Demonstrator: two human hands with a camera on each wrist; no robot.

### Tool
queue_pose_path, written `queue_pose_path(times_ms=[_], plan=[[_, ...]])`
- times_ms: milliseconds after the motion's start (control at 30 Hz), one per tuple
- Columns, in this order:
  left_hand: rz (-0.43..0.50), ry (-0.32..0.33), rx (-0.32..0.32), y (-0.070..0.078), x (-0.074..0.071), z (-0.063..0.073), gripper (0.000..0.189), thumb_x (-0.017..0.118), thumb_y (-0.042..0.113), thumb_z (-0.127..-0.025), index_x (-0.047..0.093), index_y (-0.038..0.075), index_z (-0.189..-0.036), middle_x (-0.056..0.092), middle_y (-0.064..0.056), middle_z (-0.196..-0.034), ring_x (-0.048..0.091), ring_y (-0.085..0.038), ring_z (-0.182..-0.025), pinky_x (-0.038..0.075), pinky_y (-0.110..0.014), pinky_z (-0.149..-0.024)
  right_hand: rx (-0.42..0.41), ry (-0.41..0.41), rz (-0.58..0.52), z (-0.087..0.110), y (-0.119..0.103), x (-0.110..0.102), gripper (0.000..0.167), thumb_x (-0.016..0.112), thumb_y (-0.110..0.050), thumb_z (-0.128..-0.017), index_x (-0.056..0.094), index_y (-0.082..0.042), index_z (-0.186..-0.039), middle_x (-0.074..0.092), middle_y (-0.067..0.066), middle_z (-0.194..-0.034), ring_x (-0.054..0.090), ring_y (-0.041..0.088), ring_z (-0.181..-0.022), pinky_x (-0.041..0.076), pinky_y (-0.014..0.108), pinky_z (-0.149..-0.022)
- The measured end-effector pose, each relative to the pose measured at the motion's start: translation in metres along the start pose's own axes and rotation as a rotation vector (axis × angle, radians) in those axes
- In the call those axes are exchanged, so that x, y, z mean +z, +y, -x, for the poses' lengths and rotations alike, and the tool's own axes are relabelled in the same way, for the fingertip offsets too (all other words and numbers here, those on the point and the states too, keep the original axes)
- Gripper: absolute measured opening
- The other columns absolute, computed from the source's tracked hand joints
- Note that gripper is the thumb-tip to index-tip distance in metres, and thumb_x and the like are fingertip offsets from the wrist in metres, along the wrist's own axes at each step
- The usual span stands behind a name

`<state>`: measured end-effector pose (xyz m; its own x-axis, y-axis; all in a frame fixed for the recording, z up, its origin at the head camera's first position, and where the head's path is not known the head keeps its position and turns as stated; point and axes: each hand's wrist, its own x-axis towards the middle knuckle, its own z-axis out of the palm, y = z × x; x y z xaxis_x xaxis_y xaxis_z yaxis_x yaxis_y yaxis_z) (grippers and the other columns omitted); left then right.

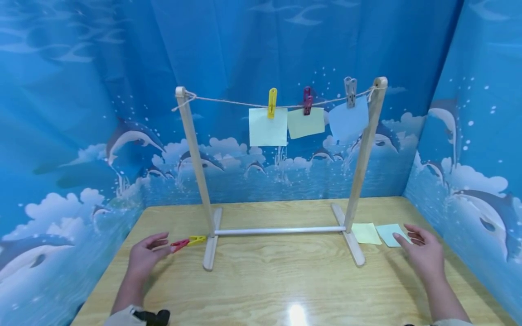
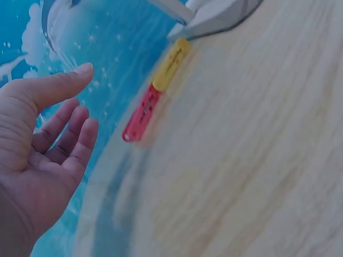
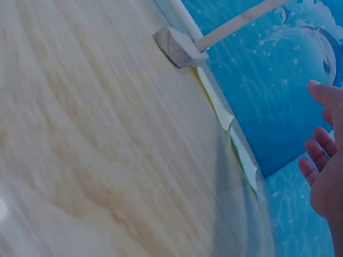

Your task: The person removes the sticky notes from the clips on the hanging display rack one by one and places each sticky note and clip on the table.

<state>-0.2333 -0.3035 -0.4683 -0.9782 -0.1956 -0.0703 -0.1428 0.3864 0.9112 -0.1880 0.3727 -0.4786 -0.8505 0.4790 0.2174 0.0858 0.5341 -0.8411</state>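
Observation:
A red clothespin (image 1: 180,245) and a yellow clothespin (image 1: 197,240) lie end to end on the table, beside the stand's left foot. My left hand (image 1: 147,256) hovers just left of the red one, its fingers loosely bent around nothing; the left wrist view shows a gap between that hand and the pegs. On the right, a pale yellow paper note (image 1: 367,233) and a pale blue-green note (image 1: 390,234) lie side by side. Over the blue-green note's right edge hangs my right hand (image 1: 426,256), fingers apart and holding nothing. In the right wrist view the notes' edges curl up.
A wooden stand (image 1: 281,230) carries a string (image 1: 228,101). From it hang a whitish note (image 1: 268,131) under a yellow peg, a yellowish note (image 1: 306,124) under a dark red peg, and a blue note (image 1: 349,122) under a grey peg. Dolphin-print curtains surround the table.

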Motion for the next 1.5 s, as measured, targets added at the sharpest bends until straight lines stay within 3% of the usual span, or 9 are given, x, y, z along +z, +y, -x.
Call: queue_pose_path(times_ms=[167, 300, 533, 667, 867, 1100, 1267, 1500], plan=[[0.0, -0.006, 0.041, 0.01, 0.001, 0.002, 0.058, 0.076, 0.015, -0.086, 0.053, 0.004, -0.138, 0.054, -0.022, -0.135, 0.053, -0.033, -0.122, 0.054, -0.022, -0.082, -0.127, 0.005, 0.001, 0.003, -0.014, 0.002, 0.06, 0.075, -0.032, -0.087, 0.056, 0.003, -0.132, 0.053, 0.0, -0.119, 0.045, -0.012, -0.094, 0.04, 0.001, -0.078], [0.013, -0.011, 0.063, 0.022, 0.003, 0.005, 0.056, 0.076, 0.017, -0.087, 0.054, 0.007, -0.138, 0.053, -0.02, -0.136, 0.054, -0.033, -0.121, 0.054, -0.023, -0.083, -0.211, -0.003, -0.024, 0.007, -0.028, 0.005, 0.055, 0.075, -0.026, -0.088, 0.057, 0.003, -0.13, 0.053, -0.004, -0.117, 0.045, -0.013, -0.095, 0.039, 0.0, -0.077], [0.009, -0.03, 0.083, 0.041, 0.009, 0.01, 0.061, 0.078, 0.03, -0.084, 0.055, 0.012, -0.138, 0.053, -0.014, -0.138, 0.053, -0.031, -0.122, 0.051, -0.033, -0.095, -0.271, -0.033, -0.088, 0.012, -0.05, 0.009, 0.049, 0.075, -0.02, -0.088, 0.058, 0.004, -0.127, 0.05, -0.021, -0.112, 0.05, -0.01, -0.097, 0.041, 0.001, -0.079], [0.006, -0.04, 0.131, 0.05, 0.012, 0.012, 0.06, 0.079, 0.03, -0.084, 0.056, 0.011, -0.136, 0.056, -0.012, -0.136, 0.055, -0.029, -0.12, 0.051, -0.03, -0.094, -0.309, -0.061, -0.076, 0.015, -0.061, 0.01, 0.048, 0.074, -0.021, -0.089, 0.058, 0.003, -0.127, 0.05, -0.023, -0.113, 0.049, -0.011, -0.097, 0.04, 0.001, -0.08], [0.045, -0.072, 0.201, 0.064, 0.017, 0.015, 0.06, 0.079, 0.03, -0.083, 0.057, 0.009, -0.135, 0.057, -0.012, -0.133, 0.057, -0.02, -0.114, 0.052, -0.018, -0.086, -0.376, -0.093, -0.073, 0.018, -0.077, 0.014, 0.044, 0.073, -0.02, -0.09, 0.059, 0.004, -0.125, 0.051, -0.022, -0.113, 0.049, -0.011, -0.098, 0.039, 0.001, -0.082], [0.058, -0.081, 0.215, 0.087, 0.026, 0.02, 0.059, 0.079, 0.031, -0.083, 0.058, 0.009, -0.134, 0.056, -0.014, -0.132, 0.056, -0.031, -0.117, 0.054, -0.023, -0.085, -0.469, -0.125, -0.104, 0.021, -0.095, 0.022, 0.039, 0.073, -0.011, -0.089, 0.061, 0.004, -0.123, 0.054, -0.011, -0.116, 0.051, -0.003, -0.102, 0.04, 0.003, -0.085], [0.059, -0.083, 0.226, 0.103, 0.031, 0.023, 0.058, 0.078, 0.035, -0.083, 0.06, 0.011, -0.133, 0.055, -0.013, -0.132, 0.056, -0.032, -0.117, 0.055, -0.023, -0.084, -0.497, -0.165, -0.104, 0.023, -0.107, 0.024, 0.042, 0.075, -0.008, -0.087, 0.061, 0.002, -0.125, 0.055, -0.002, -0.119, 0.05, -0.004, -0.103, 0.038, 0.002, -0.087], [0.121, -0.102, 0.383, 0.122, 0.037, 0.022, 0.052, 0.078, 0.029, -0.084, 0.062, 0.005, -0.128, 0.056, -0.01, -0.128, 0.055, -0.03, -0.116, 0.052, -0.016, -0.085, -0.541, -0.217, -0.126, 0.024, -0.133, 0.03, 0.041, 0.074, -0.009, -0.088, 0.061, 0.002, -0.124, 0.055, 0.009, -0.122, 0.049, -0.003, -0.105, 0.039, 0.006, -0.09]])
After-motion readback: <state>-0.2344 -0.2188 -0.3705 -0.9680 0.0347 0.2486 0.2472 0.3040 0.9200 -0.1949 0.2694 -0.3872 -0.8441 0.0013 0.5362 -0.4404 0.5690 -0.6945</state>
